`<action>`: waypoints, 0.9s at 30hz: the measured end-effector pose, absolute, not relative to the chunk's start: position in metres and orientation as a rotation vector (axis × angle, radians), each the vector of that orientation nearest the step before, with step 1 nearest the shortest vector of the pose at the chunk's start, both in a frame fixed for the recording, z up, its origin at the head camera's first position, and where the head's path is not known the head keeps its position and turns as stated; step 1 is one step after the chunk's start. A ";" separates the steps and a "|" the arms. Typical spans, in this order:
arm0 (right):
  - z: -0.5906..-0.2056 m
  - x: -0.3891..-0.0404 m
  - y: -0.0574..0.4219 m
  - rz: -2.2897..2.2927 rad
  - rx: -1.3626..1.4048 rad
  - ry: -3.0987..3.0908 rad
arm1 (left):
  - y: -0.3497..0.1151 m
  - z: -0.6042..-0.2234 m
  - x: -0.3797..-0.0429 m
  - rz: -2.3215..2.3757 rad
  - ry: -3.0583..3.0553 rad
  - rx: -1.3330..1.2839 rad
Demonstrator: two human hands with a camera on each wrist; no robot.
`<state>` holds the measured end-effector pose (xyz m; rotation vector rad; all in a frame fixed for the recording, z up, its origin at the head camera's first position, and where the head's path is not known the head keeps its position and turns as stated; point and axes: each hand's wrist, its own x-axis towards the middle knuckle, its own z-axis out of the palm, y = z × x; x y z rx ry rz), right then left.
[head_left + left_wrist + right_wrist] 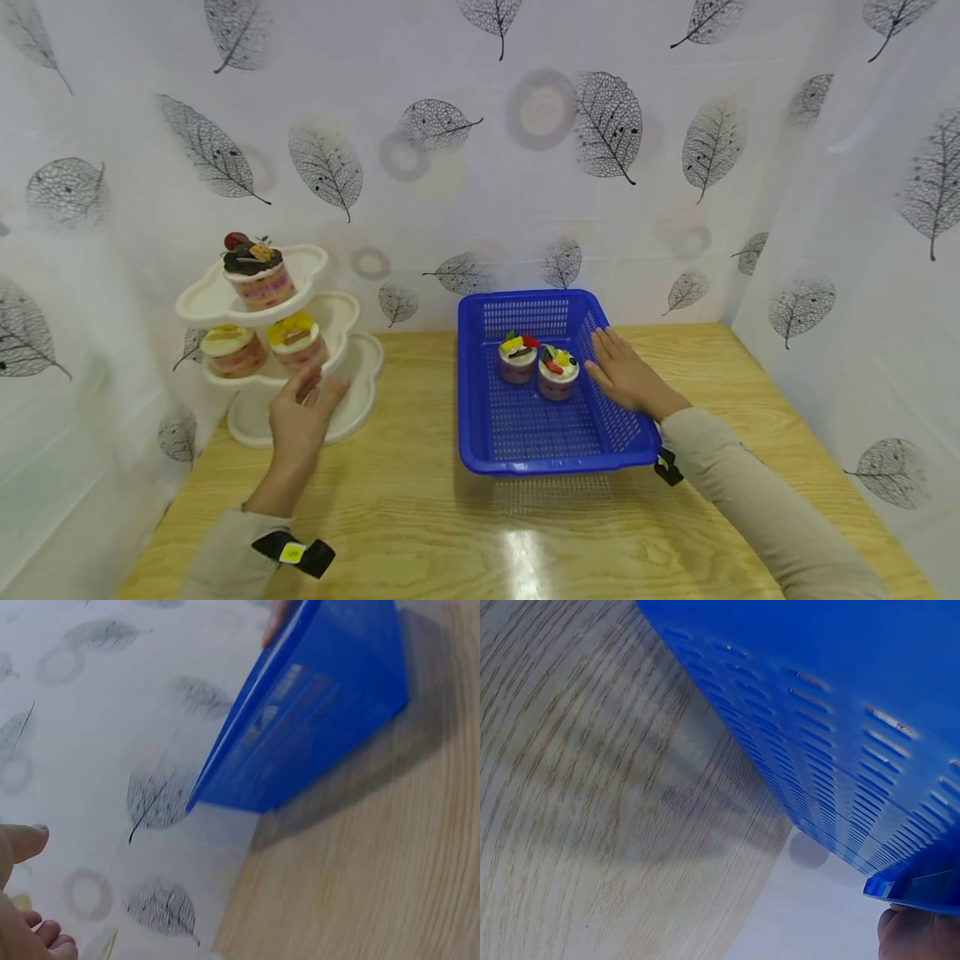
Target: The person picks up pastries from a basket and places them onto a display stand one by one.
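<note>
On the left stands a white three-tier stand [365, 367]. Its top tier carries a dessert cup with dark topping [258, 275]. Two yellow-topped dessert cups sit on the middle tier, a left one [232, 352] and a right one [297, 337]. My left hand [300, 417] is just in front of the right cup, thumb and fingers apart; no thing shows between them in the left wrist view. With straight fingers, my right hand [626, 375] rests on the right rim of a blue basket [555, 465]. Inside are two fruit-topped dessert cups, one [517, 360] beside the other [557, 375].
The basket and stand share a wooden table [405, 517], with bare wood between them. A white leaf-printed curtain [480, 192] hangs behind the table and along both sides. A black strap [294, 553] circles the left wrist.
</note>
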<state>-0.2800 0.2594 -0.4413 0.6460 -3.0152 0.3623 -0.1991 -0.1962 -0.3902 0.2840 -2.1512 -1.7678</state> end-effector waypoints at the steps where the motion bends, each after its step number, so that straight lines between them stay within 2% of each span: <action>1: -0.441 -0.280 0.260 0.366 0.645 -3.014 | -0.191 -0.390 -0.199 -1.794 -2.173 0.240; 7: -0.442 -0.281 0.260 0.370 0.640 -3.016 | -0.156 -0.383 -0.213 -1.890 -2.264 -0.022; 18: -0.442 -0.280 0.261 0.380 0.626 -3.013 | -0.084 -0.340 -0.260 -2.068 -2.133 -0.390; 23: -0.442 -0.280 0.261 0.386 0.629 -3.008 | -0.053 -0.330 -0.285 -2.182 -2.042 -0.426; 27: -0.442 -0.280 0.260 0.398 0.631 -3.002 | -0.031 -0.341 -0.305 -2.177 -2.089 -0.384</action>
